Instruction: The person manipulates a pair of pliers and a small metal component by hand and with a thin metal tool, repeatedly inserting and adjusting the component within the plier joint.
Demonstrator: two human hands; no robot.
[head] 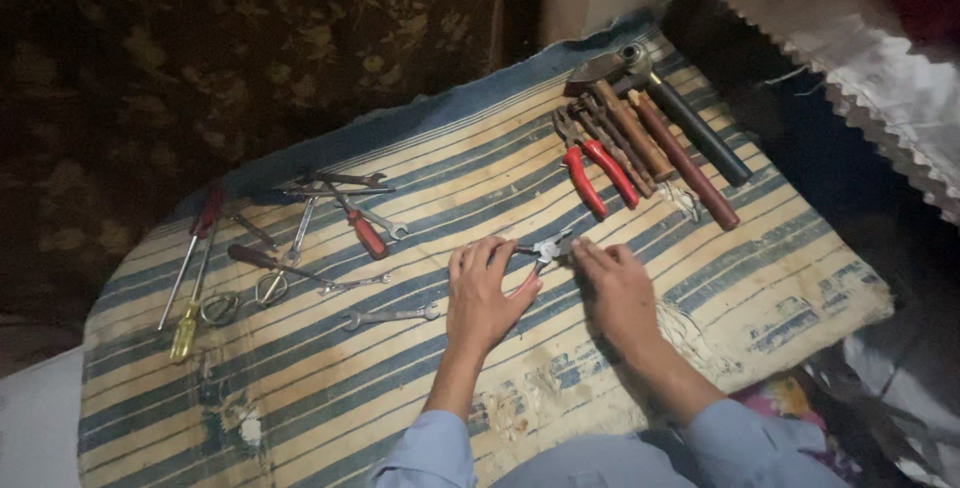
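Pliers (548, 247) on mat (780, 298), between both hands.

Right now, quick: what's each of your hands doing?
Left hand: fingers closed on the handles of the small pliers.
Right hand: fingertips touching the pliers' head; a firm grip cannot be told.

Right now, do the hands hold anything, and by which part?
The left hand and the right hand both rest on small pliers on the striped mat. The left fingers seem to grip the handles; the exact hold is unclear.
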